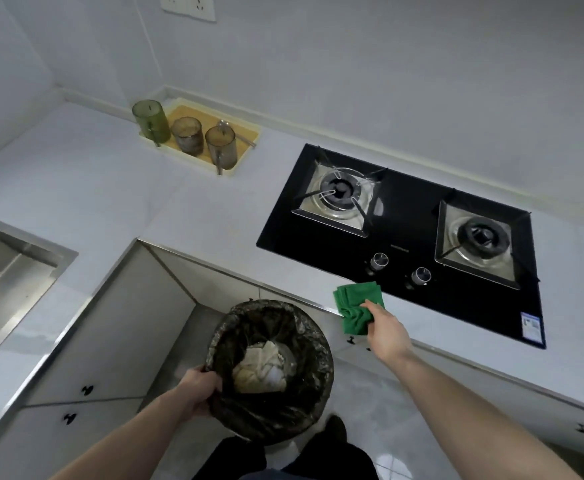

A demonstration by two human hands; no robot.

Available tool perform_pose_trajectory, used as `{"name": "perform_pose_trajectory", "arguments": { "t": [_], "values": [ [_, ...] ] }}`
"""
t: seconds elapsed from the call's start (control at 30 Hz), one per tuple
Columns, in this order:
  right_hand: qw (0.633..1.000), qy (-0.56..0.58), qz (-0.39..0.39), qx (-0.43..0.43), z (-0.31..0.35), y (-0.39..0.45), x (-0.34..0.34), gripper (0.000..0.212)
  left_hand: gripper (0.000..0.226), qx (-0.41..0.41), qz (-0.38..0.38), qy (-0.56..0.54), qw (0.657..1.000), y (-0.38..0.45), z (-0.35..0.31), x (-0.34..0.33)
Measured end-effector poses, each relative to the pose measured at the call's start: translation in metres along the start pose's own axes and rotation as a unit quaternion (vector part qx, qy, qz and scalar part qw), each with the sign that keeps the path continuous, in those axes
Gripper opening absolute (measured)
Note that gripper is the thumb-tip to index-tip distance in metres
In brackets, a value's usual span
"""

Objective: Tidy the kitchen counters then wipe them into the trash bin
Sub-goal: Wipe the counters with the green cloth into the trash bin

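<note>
My left hand (199,393) grips the rim of a round trash bin (315,393) lined with a black bag, held up just below the counter's front edge. Crumpled white paper (261,367) lies inside the bin. My right hand (386,332) pinches a folded green cloth (354,308) that lies on the white counter (197,216) at its front edge, partly hanging over, just above and to the right of the bin.
A black two-burner gas hob (412,244) with two knobs is set in the counter right of the cloth. At the back stands a tray (238,157) with three tinted glass mugs. A steel sink (10,271) lies at the left. Cabinet doors run below the counter.
</note>
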State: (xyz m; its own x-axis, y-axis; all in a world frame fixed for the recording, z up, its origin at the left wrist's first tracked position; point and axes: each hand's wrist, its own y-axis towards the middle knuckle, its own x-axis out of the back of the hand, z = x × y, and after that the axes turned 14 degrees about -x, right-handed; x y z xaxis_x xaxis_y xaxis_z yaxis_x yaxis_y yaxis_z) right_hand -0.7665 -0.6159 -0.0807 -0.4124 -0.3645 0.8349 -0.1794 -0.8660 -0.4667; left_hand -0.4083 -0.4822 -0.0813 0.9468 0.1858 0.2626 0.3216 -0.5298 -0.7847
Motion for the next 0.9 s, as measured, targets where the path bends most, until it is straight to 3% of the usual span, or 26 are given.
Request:
{"name": "perform_pose_trajectory", "arguments": {
  "t": [0.2, 0.57, 0.73, 0.9],
  "values": [
    [1.000, 0.002, -0.010, -0.014, -0.060, 0.003, 0.027, 0.051, 0.012, -0.009, -0.002, 0.024, 1.000, -0.024, -0.005, -0.042],
    [0.999, 0.032, -0.030, -0.005, -0.197, 0.009, 0.093, 0.048, 0.027, 0.001, 0.021, 0.019, 1.000, -0.040, 0.047, -0.169],
    [0.985, 0.132, -0.095, 0.050, -0.213, 0.000, 0.112, 0.052, 0.021, 0.009, 0.041, 0.033, 0.999, -0.085, 0.032, -0.224],
    [0.991, 0.064, -0.041, 0.108, -0.194, 0.007, 0.099, 0.050, 0.023, -0.001, 0.049, 0.054, 0.997, -0.104, 0.034, -0.259]
  ]
}}
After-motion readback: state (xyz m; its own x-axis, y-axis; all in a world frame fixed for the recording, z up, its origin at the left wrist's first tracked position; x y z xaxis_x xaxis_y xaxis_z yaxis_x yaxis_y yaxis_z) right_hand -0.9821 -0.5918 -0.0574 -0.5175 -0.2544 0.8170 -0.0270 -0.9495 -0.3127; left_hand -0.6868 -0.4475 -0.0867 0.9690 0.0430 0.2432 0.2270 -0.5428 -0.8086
